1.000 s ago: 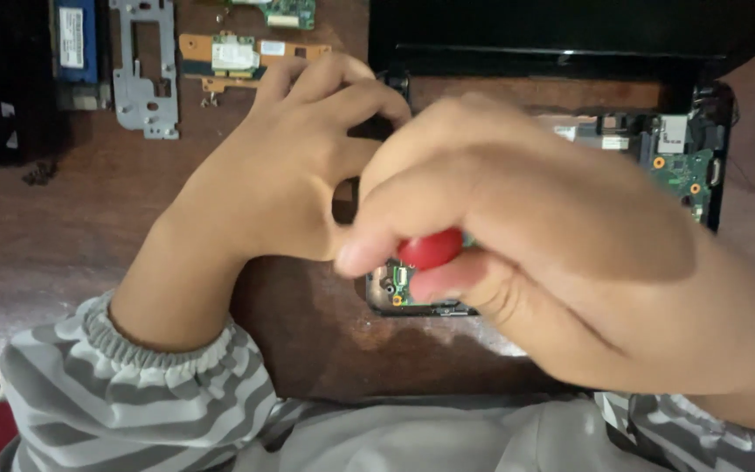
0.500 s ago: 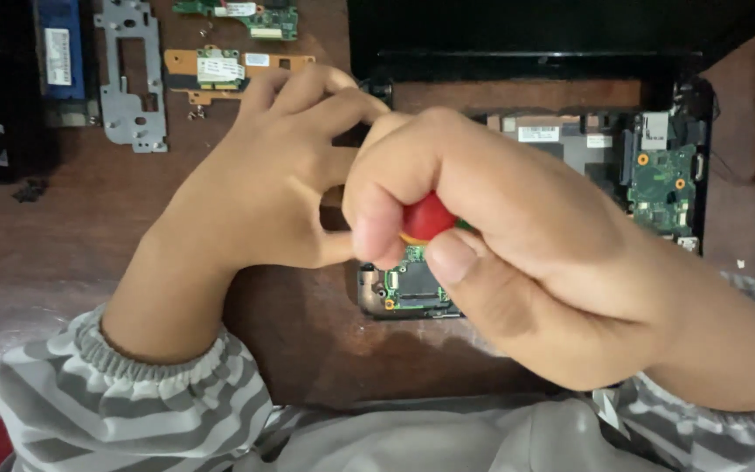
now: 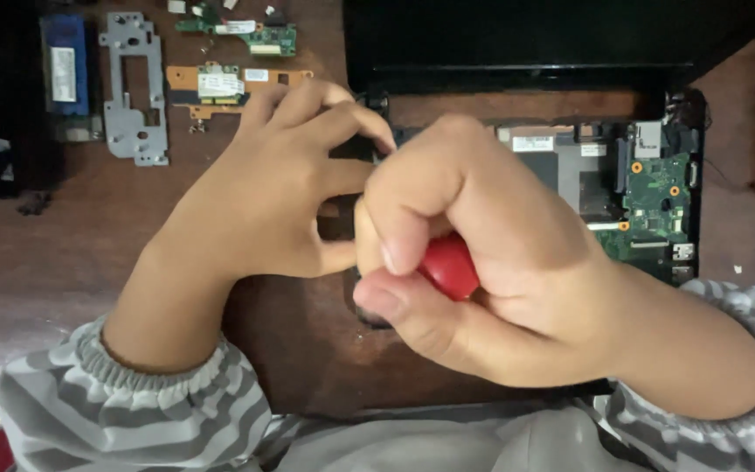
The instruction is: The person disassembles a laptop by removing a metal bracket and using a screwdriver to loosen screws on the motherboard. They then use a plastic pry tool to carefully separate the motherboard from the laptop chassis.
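Since a moment ago both hands have barely shifted over the opened laptop; the right hand's thumb now presses lower against the red handle. That right hand [image 3: 500,262] is closed tight around the red screwdriver handle [image 3: 449,265], only a small patch of red showing between thumb and fingers, the shaft hidden beneath. Just beside it, touching at the fingertips, the left hand [image 3: 264,201] rests half-curled on the laptop base [image 3: 648,201], its fingers bent and gripping nothing that I can see. The base lies at the middle of the desk [image 3: 28,253], its green circuit board [image 3: 657,210] bare toward the right edge and the dark screen [image 3: 517,44] folded back at the far edge. Toward the far left corner lie removed parts: a grey metal bracket [image 3: 133,87], a blue-topped drive [image 3: 65,74], an orange-backed card [image 3: 220,86] and a small green board [image 3: 246,31], well apart from the hands. Grey striped sleeves [image 3: 124,411] cover both wrists
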